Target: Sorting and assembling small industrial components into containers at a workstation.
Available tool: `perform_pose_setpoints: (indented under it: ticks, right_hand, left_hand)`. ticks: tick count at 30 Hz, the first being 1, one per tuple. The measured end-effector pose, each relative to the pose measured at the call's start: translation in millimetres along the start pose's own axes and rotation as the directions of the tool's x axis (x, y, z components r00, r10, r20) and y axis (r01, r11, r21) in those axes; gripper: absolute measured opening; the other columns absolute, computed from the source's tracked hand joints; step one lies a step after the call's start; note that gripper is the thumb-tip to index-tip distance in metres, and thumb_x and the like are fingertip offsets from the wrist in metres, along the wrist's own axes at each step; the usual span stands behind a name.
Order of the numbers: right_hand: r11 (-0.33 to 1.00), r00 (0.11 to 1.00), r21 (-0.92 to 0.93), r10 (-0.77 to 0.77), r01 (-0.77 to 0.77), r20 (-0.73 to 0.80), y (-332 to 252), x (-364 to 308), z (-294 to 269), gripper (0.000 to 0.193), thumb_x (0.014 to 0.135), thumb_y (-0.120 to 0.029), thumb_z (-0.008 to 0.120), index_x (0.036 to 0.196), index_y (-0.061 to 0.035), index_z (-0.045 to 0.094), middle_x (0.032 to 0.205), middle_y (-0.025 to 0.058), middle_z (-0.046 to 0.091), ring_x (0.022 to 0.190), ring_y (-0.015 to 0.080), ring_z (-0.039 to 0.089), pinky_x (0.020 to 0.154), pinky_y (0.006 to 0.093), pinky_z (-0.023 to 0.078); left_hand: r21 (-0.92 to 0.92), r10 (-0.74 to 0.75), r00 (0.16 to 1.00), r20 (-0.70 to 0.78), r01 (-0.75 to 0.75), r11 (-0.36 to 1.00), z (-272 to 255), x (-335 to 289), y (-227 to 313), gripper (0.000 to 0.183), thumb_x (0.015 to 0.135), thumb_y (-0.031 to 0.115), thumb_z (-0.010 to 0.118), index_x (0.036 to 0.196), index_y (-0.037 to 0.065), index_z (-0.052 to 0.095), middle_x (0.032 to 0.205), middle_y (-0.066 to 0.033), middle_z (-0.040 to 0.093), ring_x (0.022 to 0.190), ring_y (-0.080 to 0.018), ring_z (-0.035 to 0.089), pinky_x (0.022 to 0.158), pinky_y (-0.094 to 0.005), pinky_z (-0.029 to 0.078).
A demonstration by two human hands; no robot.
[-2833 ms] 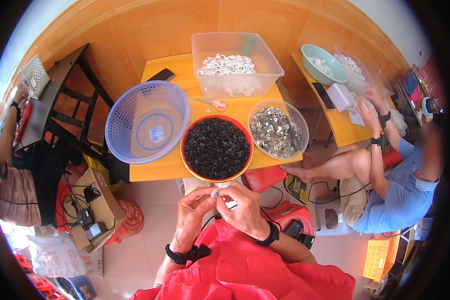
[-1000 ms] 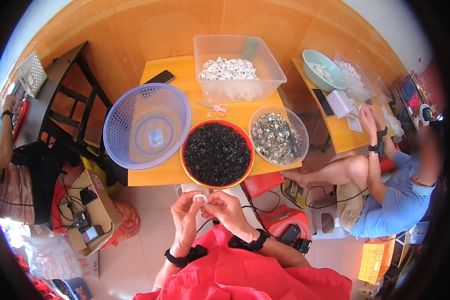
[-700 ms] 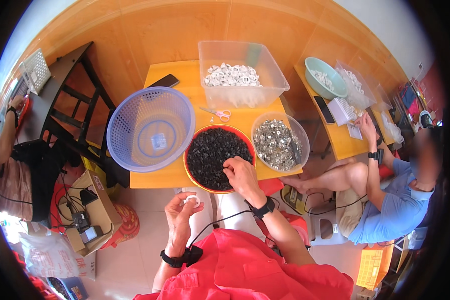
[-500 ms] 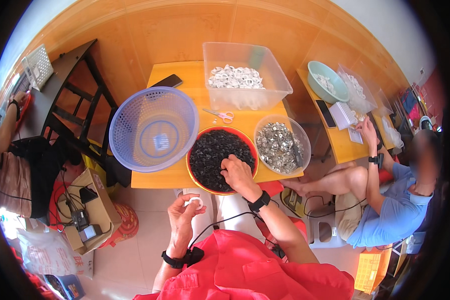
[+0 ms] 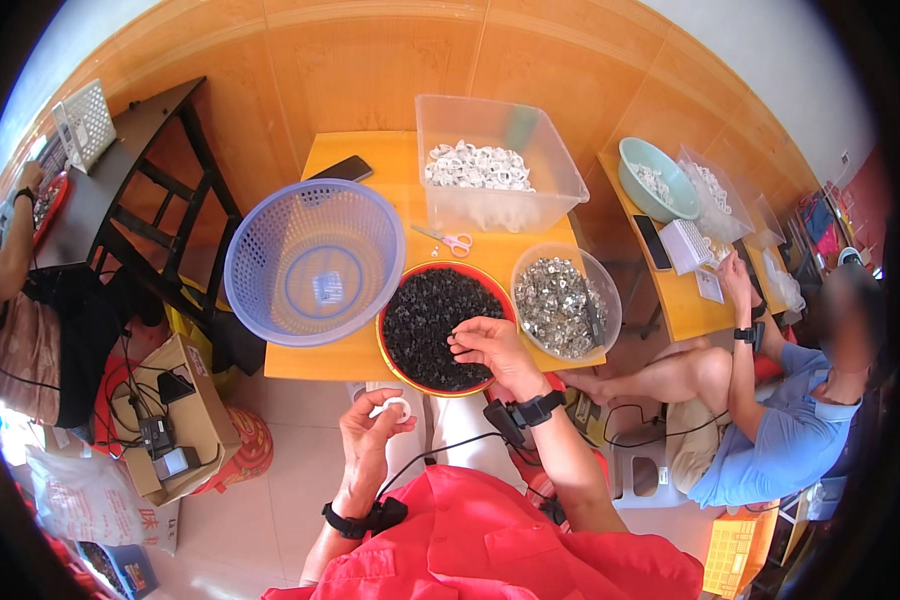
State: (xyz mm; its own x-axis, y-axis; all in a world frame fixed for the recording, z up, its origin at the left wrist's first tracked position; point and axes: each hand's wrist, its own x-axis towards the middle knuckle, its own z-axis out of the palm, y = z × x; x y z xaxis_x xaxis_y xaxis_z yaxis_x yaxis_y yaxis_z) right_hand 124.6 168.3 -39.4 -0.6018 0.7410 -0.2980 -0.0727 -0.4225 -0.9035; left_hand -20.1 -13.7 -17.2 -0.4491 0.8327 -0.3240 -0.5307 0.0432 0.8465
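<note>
My left hand (image 5: 368, 445) is raised in front of my lap and pinches a white ring-shaped plastic part (image 5: 397, 408) between thumb and fingers. Over the right side of a red-rimmed bowl (image 5: 379, 338) full of small black pieces (image 5: 430, 320) is my right hand (image 5: 500, 353), its thumb and fingertips pressed together. Whatever those fingertips hold is too small to make out. To the right of this bowl stands a clear round tub (image 5: 616, 300) of small shiny metal parts (image 5: 558, 300).
A blue perforated basket (image 5: 238, 270) stands left on the yellow table (image 5: 300, 362). Behind are a clear bin (image 5: 570, 195) of white rings, pink-handled scissors (image 5: 457, 241) and a phone (image 5: 345, 168). Co-workers sit at both sides; a cardboard box (image 5: 210, 420) with cables stands lower left.
My right hand has lifted from among the black pieces and moved slightly right and nearer, fingertips now pinched. My left hand still holds the white ring in about the same place.
</note>
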Motion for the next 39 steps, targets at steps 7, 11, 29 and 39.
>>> perform_pose_setpoints:
  ticks: [7, 11, 29, 39]
  right_hand:
    - [0.902, 0.986, 0.427, -0.017, -0.057, 0.168, -2.2, -6.6, -3.0, 0.013, 0.084, -0.005, 0.059, 0.097, -0.0016, 0.060, 0.092, 0.0123, 0.064, 0.082, 0.0172, 0.064, 0.072, 0.0263, 0.055]
    - [0.892, 0.981, 0.448, -0.032, -0.058, 0.192, -7.4, -13.0, 0.5, 0.013, 0.085, -0.005, 0.058, 0.097, -0.0024, 0.060, 0.093, 0.0122, 0.064, 0.083, 0.0170, 0.064, 0.073, 0.0264, 0.055]
    - [0.959, 0.984, 0.284, -0.076, 0.028, 0.162, -20.7, -43.4, 25.8, 0.022, 0.090, -0.010, 0.053, 0.109, -0.0002, 0.055, 0.089, 0.0107, 0.064, 0.080, 0.0170, 0.065, 0.072, 0.0253, 0.054]
    - [0.915, 0.967, 0.400, -0.055, -0.052, 0.250, -14.2, -55.0, 37.2, 0.012, 0.086, -0.008, 0.055, 0.097, -0.0020, 0.057, 0.091, 0.0067, 0.060, 0.083, 0.0133, 0.060, 0.076, 0.0285, 0.053]
  left_hand:
    - [0.014, 0.004, 0.999, 0.032, -0.004, 1.000, 2.9, -1.6, 1.7, 0.015, 0.082, 0.002, 0.056, 0.096, -0.002, 0.058, 0.080, -0.0064, 0.058, 0.065, -0.0171, 0.063, 0.063, -0.0261, 0.053]
    - [0.033, -0.008, 0.998, 0.058, 0.006, 0.999, 6.8, -2.1, 3.0, 0.014, 0.082, 0.003, 0.057, 0.096, -0.002, 0.058, 0.078, -0.0066, 0.059, 0.064, -0.0166, 0.062, 0.062, -0.0258, 0.052]
    - [0.015, -0.015, 0.998, 0.059, 0.014, 1.000, 4.2, -3.5, 1.1, 0.015, 0.082, 0.004, 0.058, 0.096, -0.002, 0.059, 0.078, -0.0053, 0.058, 0.065, -0.0168, 0.063, 0.063, -0.0259, 0.053]
    - [0.016, -0.010, 0.998, 0.070, 0.009, 1.000, 5.9, -7.5, 5.9, 0.015, 0.082, 0.002, 0.057, 0.097, -0.001, 0.060, 0.081, -0.0054, 0.058, 0.066, -0.0160, 0.062, 0.063, -0.0261, 0.053]
